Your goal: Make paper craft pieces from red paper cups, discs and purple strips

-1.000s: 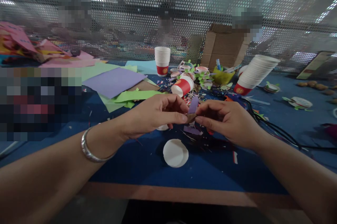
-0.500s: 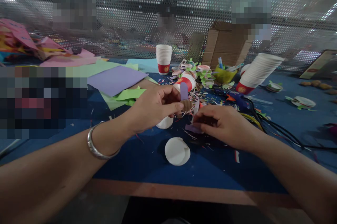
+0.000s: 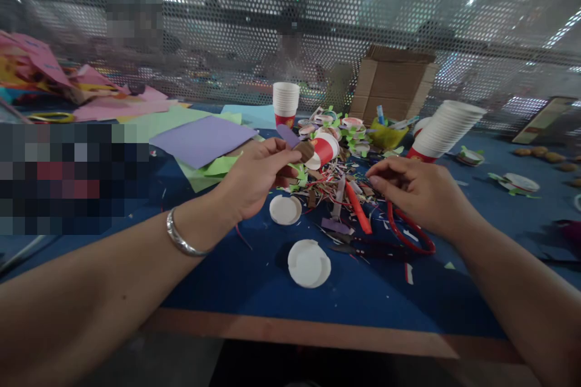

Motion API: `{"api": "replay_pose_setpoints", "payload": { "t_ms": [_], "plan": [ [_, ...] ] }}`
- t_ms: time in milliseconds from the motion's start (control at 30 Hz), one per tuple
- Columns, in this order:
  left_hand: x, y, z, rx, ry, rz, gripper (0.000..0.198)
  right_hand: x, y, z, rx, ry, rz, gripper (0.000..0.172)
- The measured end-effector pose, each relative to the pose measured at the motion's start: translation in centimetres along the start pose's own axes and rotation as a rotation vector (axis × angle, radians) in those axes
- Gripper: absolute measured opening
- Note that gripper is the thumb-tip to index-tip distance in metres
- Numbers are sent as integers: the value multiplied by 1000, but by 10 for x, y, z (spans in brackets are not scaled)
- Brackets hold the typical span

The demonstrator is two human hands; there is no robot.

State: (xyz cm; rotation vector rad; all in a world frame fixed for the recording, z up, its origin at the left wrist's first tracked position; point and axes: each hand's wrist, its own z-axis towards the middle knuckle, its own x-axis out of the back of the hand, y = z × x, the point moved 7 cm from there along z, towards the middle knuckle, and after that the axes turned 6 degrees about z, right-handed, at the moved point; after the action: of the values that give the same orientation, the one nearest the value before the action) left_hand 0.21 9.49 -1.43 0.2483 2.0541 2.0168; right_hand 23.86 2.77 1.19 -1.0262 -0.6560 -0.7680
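My left hand (image 3: pixel 261 178) pinches a rounded purple paper piece (image 3: pixel 287 135) and a brown paper piece (image 3: pixel 305 152) between thumb and fingers, above the table. My right hand (image 3: pixel 413 193) hovers over the scrap pile, thumb and fingers bent with a small gap, nothing visible in them. Below it lies a red loop (image 3: pixel 424 248), like a scissor handle, partly hidden. Beside that is a red pen-like stick (image 3: pixel 358 208). Two cut white paper cup bottoms (image 3: pixel 309 264) lie in front of me. Another purple paper scrap (image 3: pixel 336 226) rests among the trimmings.
Stacked paper cups (image 3: pixel 285 102) stand at the back; a taller cup stack (image 3: pixel 447 129) leans at right. A tipped red-and-white cup (image 3: pixel 324 149) lies near small paper turtle-like crafts (image 3: pixel 358 129). Purple paper sheets (image 3: pixel 204 140) lie left. A yellow holder (image 3: pixel 388 132) and cardboard box (image 3: pixel 393 84) are behind.
My right hand has let go of the purple scrap and moved right and up, uncovering the red stick and red loop. My left hand has shifted slightly left, tilting its paper pieces.
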Motion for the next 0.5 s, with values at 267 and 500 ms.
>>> {"api": "replay_pose_setpoints", "payload": {
  "t_ms": [267,500],
  "plan": [
    [0,1,2,-18,21,-20,19,32,25,4,-186,37,-116,11],
    [-4,-2,0,-38,-2,5,16,58,82,1,-307,-61,-169,16]
  ]
}}
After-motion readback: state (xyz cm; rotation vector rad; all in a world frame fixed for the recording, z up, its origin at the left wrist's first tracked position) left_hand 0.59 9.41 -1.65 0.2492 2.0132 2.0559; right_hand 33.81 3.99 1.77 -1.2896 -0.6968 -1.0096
